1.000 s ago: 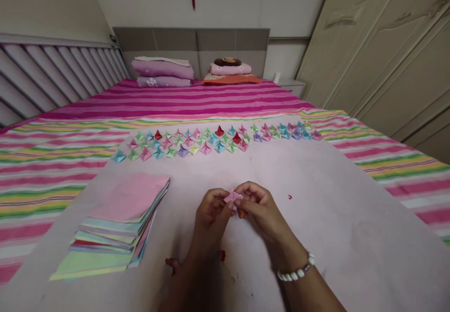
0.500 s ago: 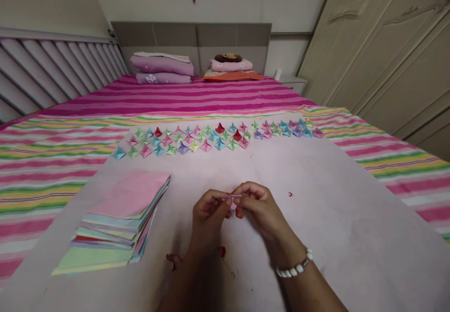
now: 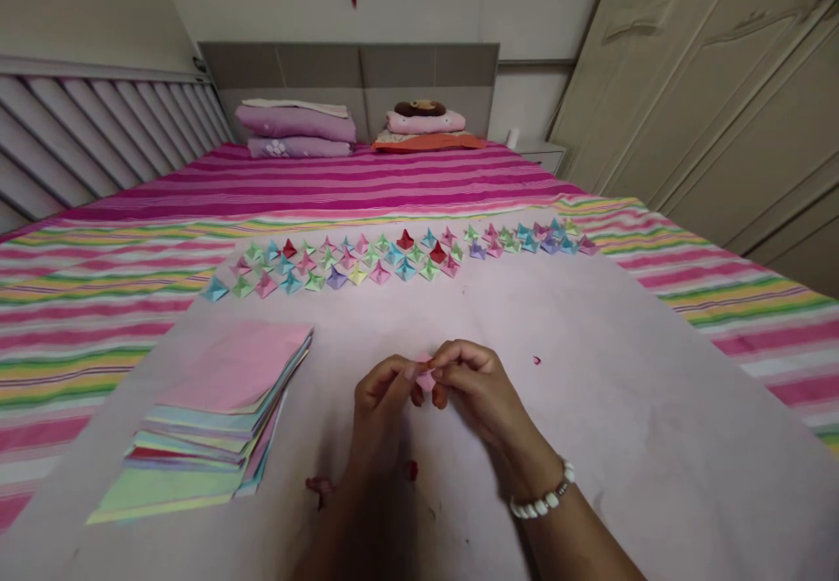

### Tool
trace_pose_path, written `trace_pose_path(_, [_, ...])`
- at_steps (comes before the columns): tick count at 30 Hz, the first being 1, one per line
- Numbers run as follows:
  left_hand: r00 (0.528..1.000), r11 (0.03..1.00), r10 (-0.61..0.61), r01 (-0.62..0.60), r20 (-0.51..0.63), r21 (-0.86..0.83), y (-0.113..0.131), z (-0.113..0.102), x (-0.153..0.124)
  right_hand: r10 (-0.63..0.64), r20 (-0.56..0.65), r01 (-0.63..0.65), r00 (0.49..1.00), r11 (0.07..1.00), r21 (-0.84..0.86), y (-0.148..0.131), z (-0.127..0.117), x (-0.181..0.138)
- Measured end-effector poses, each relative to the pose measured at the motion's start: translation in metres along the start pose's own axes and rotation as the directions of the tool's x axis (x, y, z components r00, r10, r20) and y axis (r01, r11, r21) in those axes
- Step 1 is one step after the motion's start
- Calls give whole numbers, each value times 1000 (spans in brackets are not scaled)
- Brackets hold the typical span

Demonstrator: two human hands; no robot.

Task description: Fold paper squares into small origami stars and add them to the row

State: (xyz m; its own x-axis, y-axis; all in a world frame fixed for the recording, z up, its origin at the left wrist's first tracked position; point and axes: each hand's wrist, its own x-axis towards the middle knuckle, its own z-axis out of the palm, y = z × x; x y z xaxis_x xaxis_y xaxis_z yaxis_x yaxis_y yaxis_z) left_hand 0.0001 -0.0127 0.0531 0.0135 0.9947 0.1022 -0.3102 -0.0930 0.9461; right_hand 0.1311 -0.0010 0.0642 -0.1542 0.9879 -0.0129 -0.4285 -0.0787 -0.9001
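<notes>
A small folded piece of pink paper (image 3: 426, 378) is held up between both hands, above the pale board. My left hand (image 3: 384, 393) pinches its left side between thumb and forefinger. From the right, my right hand (image 3: 475, 380) grips it the same way, with a white bead bracelet (image 3: 543, 502) on that wrist. The fingers cover much of the paper, so its exact fold is hidden. To the left lies a stack of coloured paper sheets (image 3: 236, 367), a pink one on top.
Rows of small folded paper boats (image 3: 336, 277) in several colours line the far side of the pale board (image 3: 590, 406). Small red scraps (image 3: 411, 471) lie near my wrists, another scrap (image 3: 537, 360) at right. Folded bedding (image 3: 298, 122) sits by the headboard.
My left thumb and forefinger have shifted on the pink paper, and more of its face shows below the fingertips. The whole view has moved slightly.
</notes>
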Motion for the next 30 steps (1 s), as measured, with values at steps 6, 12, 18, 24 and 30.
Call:
trace_pose_path(6, [992,992,-100,105,75,-64,-3,-2,5,-77,28,79,997,989,-121,0,-3,1])
trace_pose_path(12, [989,984,-144,145,11,-107,-6,-4,7,-84,-5,83,996,989,-122,-2,-4,2])
trace_pose_path(18, [982,983,-161,168,97,-71,-3,-4,5,-33,-27,31,999,997,-65,-2,-7,3])
trace_pose_path(24, [980,983,-181,183,83,-26,2,-4,6,-12,11,12,1000,1000,-14,-5,-9,1])
trace_pose_path(30, [980,978,-194,190,35,81,2,-6,7,17,32,-18,999,1000,15,-3,-7,1])
